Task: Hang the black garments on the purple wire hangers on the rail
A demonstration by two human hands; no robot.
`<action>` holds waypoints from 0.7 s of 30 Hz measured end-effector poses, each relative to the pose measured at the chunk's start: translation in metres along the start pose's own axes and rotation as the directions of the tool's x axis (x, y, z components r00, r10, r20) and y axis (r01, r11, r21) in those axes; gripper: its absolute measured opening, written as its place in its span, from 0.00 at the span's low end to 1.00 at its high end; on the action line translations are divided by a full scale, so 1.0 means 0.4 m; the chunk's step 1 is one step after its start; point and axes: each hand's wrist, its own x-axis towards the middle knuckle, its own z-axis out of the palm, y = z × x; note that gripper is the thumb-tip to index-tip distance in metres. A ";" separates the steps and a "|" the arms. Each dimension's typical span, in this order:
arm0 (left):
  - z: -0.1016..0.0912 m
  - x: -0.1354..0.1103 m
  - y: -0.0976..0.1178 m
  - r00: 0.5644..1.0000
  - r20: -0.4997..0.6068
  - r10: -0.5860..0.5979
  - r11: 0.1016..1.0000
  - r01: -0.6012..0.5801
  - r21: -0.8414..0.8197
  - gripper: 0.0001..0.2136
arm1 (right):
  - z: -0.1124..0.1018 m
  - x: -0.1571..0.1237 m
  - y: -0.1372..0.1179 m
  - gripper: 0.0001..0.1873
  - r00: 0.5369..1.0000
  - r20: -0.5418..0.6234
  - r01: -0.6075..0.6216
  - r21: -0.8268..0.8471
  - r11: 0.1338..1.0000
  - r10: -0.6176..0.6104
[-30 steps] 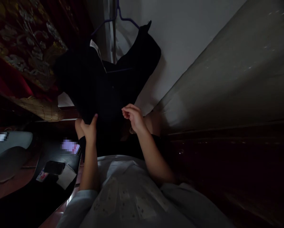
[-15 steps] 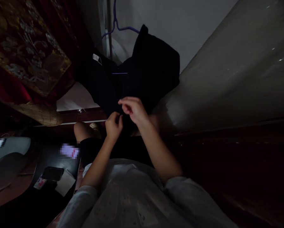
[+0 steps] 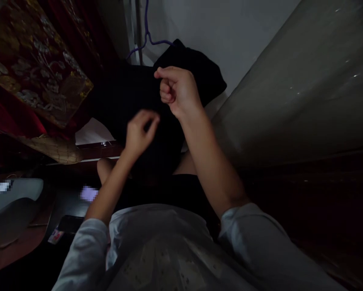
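Observation:
A black garment (image 3: 129,97) hangs on a purple hanger (image 3: 147,38) against a white wall in dim light. My right hand (image 3: 177,91) is raised in front of the garment's upper part, its fingers curled into a fist that pinches the black cloth. My left hand (image 3: 140,133) is lower and to the left, its fingers bent and slightly blurred, touching the garment's front. Whether it grips the cloth is unclear. My pale sleeves and shirt fill the bottom of the view.
A red and gold patterned cloth (image 3: 32,56) hangs at the upper left. A pale curtain or sheet (image 3: 296,93) slopes across the right. At the lower left lie a dark phone (image 3: 68,223), a card and a grey object (image 3: 11,198) on a dark surface.
My right hand has risen from the garment's lower part up to near the hanger. The garment has bunched and shifted. My left hand has lifted slightly and loosened.

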 end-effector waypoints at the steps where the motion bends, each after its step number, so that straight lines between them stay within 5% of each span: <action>1: -0.039 0.065 0.012 0.994 -0.086 0.070 0.998 -0.069 0.012 0.10 | 0.001 0.000 0.002 0.13 1.000 0.008 0.021 -0.017 1.000 -0.021; 3: -0.104 0.188 0.024 0.964 -0.169 0.206 0.977 -0.194 0.087 0.10 | 0.006 0.000 -0.004 0.13 0.997 0.012 0.080 -0.050 0.996 -0.079; 4: -0.128 0.239 0.025 0.957 -0.064 0.283 0.953 -0.273 0.128 0.11 | 0.010 0.001 -0.009 0.13 0.994 0.005 0.112 -0.067 0.991 -0.112; 6: -0.154 0.311 0.019 0.965 0.090 0.246 0.946 -0.260 0.196 0.06 | 0.015 0.005 -0.014 0.15 0.985 -0.029 0.164 -0.099 0.981 -0.168; 8: -0.155 0.338 0.013 0.980 0.121 0.158 0.969 -0.177 0.171 0.04 | 0.015 0.016 -0.002 0.17 0.978 -0.066 0.186 -0.133 0.973 -0.196; 11: -0.134 0.317 0.023 0.999 0.014 0.041 0.999 -0.041 -0.034 0.13 | 0.007 0.036 0.057 0.16 0.978 -0.119 0.150 -0.165 0.975 -0.171; 14: -0.135 0.271 0.049 1.000 0.028 -0.002 0.994 0.005 -0.110 0.13 | -0.006 0.038 0.148 0.14 0.976 -0.208 0.039 -0.150 0.988 -0.070; 18: -0.233 0.232 0.031 0.991 -0.132 0.016 1.000 -0.018 -0.016 0.10 | -0.029 -0.009 0.242 0.13 0.964 -0.252 -0.110 -0.076 0.991 0.088; 21: -0.324 0.187 -0.049 0.883 -0.373 -0.285 0.927 0.156 -0.340 0.14 | -0.034 -0.077 0.268 0.12 0.983 -0.165 -0.084 0.000 0.996 0.083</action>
